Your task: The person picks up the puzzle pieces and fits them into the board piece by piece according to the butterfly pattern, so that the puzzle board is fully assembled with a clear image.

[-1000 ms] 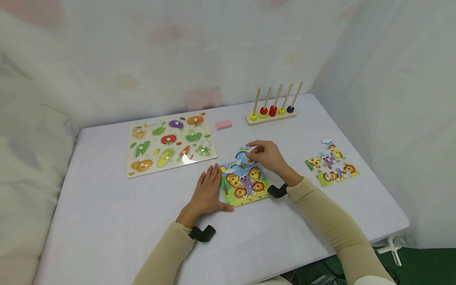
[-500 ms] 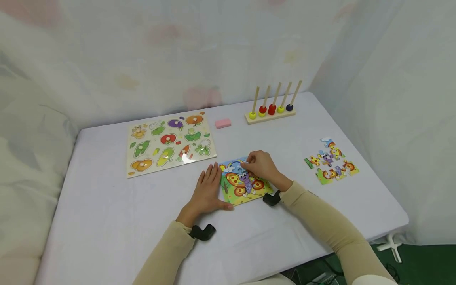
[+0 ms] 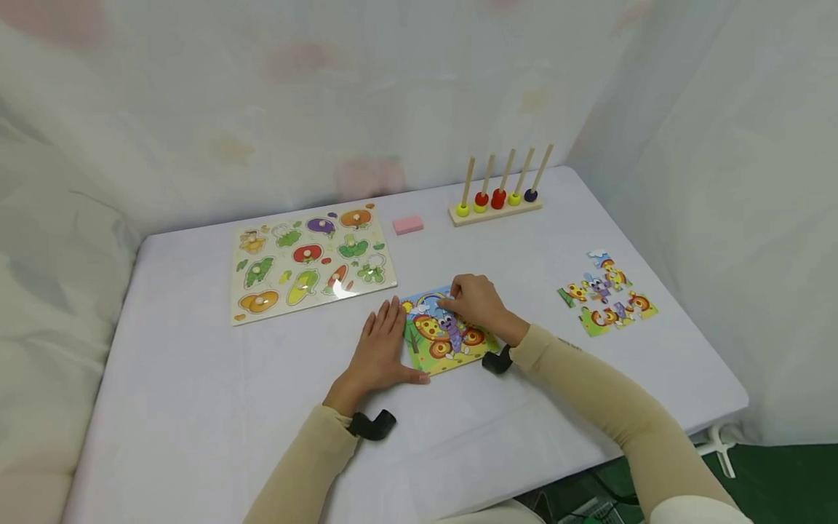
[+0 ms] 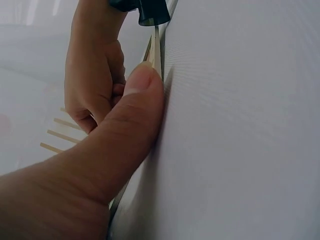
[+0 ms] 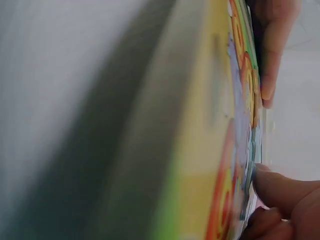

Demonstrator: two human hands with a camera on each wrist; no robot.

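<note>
A butterfly jigsaw board (image 3: 440, 362) lies on the white table. Along its left side rests my left hand (image 3: 382, 355), fingers straight and spread, the thumb touching the near edge; the left wrist view shows that thumb (image 4: 142, 82) against the board's rim. My right hand (image 3: 483, 304) reaches over the upper right of the picture. Its thumb and curled fingers pinch a rainbow puzzle piece down at the board's upper part, mostly hidden by the fingers. In the right wrist view the right thumb (image 5: 275, 187) presses at the picture's surface.
Several loose puzzle pieces (image 3: 599, 290) lie to the right. A vegetable peg board (image 3: 314, 266) is at the back left, a pink block (image 3: 408, 225) beside it. Farther back stands a wooden bead counter (image 3: 495, 213) with upright rods. The table's right edge (image 3: 661, 271) slants toward me.
My right hand has brought the rainbow piece from beyond the board's far edge down toward me onto the picture, then shifted slightly. The left hand has stayed at the board's left side.
</note>
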